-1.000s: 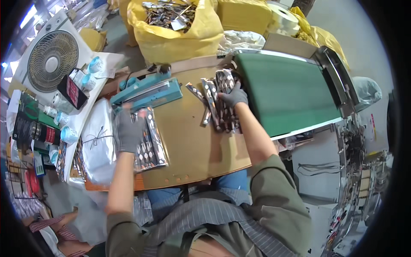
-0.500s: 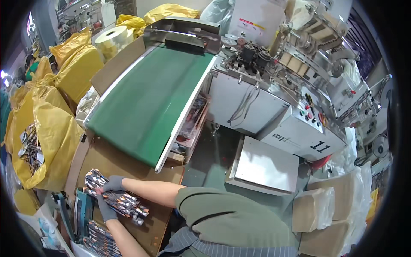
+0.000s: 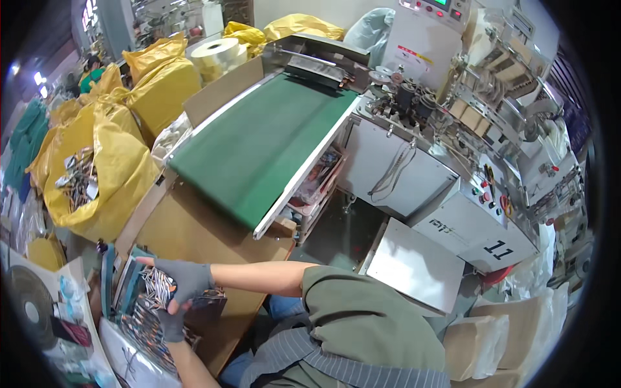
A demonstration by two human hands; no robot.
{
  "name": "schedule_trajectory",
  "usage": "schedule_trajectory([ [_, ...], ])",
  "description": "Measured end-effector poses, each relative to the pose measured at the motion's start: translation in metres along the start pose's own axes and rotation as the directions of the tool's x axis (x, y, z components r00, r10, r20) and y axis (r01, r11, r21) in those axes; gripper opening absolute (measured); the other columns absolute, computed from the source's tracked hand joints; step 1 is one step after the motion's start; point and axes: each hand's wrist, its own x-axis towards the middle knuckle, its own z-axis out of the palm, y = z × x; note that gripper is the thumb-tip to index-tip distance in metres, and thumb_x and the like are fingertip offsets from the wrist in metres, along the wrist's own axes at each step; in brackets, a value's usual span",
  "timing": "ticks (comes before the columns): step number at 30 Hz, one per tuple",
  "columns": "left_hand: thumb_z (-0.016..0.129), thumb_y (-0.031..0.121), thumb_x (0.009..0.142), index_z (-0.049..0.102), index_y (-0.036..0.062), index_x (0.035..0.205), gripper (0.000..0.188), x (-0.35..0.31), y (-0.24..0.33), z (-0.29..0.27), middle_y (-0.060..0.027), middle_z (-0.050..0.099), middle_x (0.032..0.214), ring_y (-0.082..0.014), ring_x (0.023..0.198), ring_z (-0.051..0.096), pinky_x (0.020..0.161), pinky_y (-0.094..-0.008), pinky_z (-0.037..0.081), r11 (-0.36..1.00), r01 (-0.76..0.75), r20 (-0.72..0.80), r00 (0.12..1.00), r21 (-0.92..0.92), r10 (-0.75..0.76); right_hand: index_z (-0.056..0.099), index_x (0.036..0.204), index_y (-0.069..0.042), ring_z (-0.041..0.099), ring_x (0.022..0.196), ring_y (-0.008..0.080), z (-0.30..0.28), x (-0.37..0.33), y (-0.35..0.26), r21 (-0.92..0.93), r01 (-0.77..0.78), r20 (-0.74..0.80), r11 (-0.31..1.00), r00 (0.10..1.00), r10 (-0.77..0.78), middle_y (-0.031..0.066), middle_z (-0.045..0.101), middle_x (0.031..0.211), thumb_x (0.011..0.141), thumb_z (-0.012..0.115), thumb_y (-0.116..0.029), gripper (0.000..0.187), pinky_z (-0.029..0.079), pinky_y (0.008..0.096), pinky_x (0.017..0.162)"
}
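My gloved right hand (image 3: 187, 279), in grey with bare fingertips, lies over a bundle of slim black, white and orange patterned sticks or packets (image 3: 157, 288). Its fingers reach across the top and its thumb bends down the near side. Against the bundle's near side presses my gloved left hand (image 3: 171, 323), its fingers curled and partly hidden. The bundle stands at a teal-edged holder (image 3: 129, 284) on the left. Just below it lie more sticks of the same pattern (image 3: 143, 326), packed close together. What exactly the sticks are is too small to tell.
A green conveyor belt (image 3: 259, 149) slopes down to the brown tabletop (image 3: 207, 226). Yellow bags (image 3: 123, 174), one holding loose sticks, stand at left. A grey fan (image 3: 31, 304) sits near left. At right are a white machine cabinet (image 3: 466, 213), a white box (image 3: 414, 265) and plastic-covered cartons (image 3: 517, 336).
Both hands have carried the bundle from over the brown tabletop leftward to the teal-edged holder. My right hand has shifted onto its top. The whole view has swung left.
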Motion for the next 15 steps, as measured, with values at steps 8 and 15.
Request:
schedule_trajectory([
  [8,0.053,0.039,0.088,0.033,0.0096,0.138,0.061,-0.085,-0.179,-0.019,-0.0087,0.04,0.136,-0.0244,0.127,0.036,0.101,-0.0356,0.037,0.141,0.294,0.285,0.955,-0.945,-0.085,0.039,0.134,-0.004,0.053,0.107,0.0226,0.092,0.011,-0.033,-0.063,-0.191,-0.104,0.98,0.977,0.184,0.015,0.055,0.114,0.068,0.077,-0.026,0.08,0.047,0.031,0.083],
  [15,0.064,0.031,0.082,0.059,0.0062,0.111,0.038,-0.149,0.022,-0.017,-0.0084,0.058,0.108,-0.0198,0.101,0.056,0.084,-0.0344,0.048,0.811,-0.082,0.004,0.995,-0.579,0.104,0.064,0.083,0.0,0.061,0.081,0.0177,0.097,-0.004,0.015,0.447,-0.68,0.383,0.582,0.733,0.562,0.0091,0.064,0.086,0.076,0.063,-0.014,0.016,0.048,0.0277,0.075],
])
